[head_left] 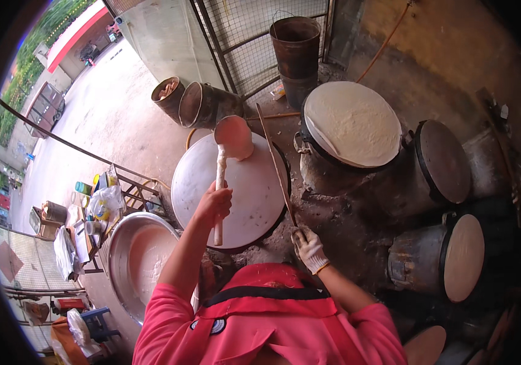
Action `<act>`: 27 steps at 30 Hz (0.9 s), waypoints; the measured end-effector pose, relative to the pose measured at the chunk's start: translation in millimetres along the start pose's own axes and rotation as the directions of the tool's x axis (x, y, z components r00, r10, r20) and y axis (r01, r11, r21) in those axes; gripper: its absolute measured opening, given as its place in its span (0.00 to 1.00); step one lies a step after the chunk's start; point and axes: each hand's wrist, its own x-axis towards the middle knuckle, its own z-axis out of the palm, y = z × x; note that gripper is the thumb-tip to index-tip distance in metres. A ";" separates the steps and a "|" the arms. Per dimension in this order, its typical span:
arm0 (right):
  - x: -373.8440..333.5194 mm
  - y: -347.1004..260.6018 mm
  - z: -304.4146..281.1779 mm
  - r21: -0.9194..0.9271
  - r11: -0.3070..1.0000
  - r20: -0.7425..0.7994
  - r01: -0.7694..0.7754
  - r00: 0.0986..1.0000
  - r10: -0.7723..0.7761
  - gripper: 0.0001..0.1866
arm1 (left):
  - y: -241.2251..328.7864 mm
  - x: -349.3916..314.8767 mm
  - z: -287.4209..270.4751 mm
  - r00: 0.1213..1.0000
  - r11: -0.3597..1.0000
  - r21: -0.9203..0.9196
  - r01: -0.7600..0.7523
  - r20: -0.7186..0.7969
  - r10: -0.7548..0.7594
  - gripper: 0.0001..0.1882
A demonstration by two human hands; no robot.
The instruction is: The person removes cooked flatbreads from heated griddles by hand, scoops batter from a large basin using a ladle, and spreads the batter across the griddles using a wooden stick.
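My bare left hand (pixel 213 204) is closed around the pale, caked handle of a ladle (pixel 234 139). The ladle's bowl is over the far part of a large round griddle (pixel 193 188), whose surface is whitish with a few dark specks. In a white knit glove, my right hand (pixel 310 249) grips the near end of a long, thin flat stick (pixel 274 161). The stick points away from me along the griddle's right edge. Left of my left forearm stands a wide metal basin (pixel 118 246) of creamy pinkish-white batter (pixel 151 255).
Ahead to the right, a drum stove carries a griddle with a pale round flatbread (pixel 351 125). More stoves have a dark griddle (pixel 444 161) and a pale top (pixel 464 258). Rusty buckets (pixel 297 52) stand behind. A cluttered table (pixel 97 225) is at left.
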 end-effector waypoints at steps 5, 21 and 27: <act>14.8 -67.0 8.1 0.115 0.980 0.124 -0.163 0.981 0.148 0.17 | -16.6 18.7 -37.9 0.938 0.738 0.675 0.021 -0.268 0.218 0.15; 90.5 -106.7 115.8 -0.180 0.973 0.253 -0.147 0.949 0.190 0.28 | 24.7 -62.3 -46.0 0.934 0.963 0.034 -0.267 -0.239 0.267 0.15; 59.5 -119.6 115.9 -0.148 0.954 0.271 -0.260 0.917 0.292 0.27 | 29.0 -83.8 -58.1 0.986 0.975 -0.189 -0.118 -0.138 0.093 0.11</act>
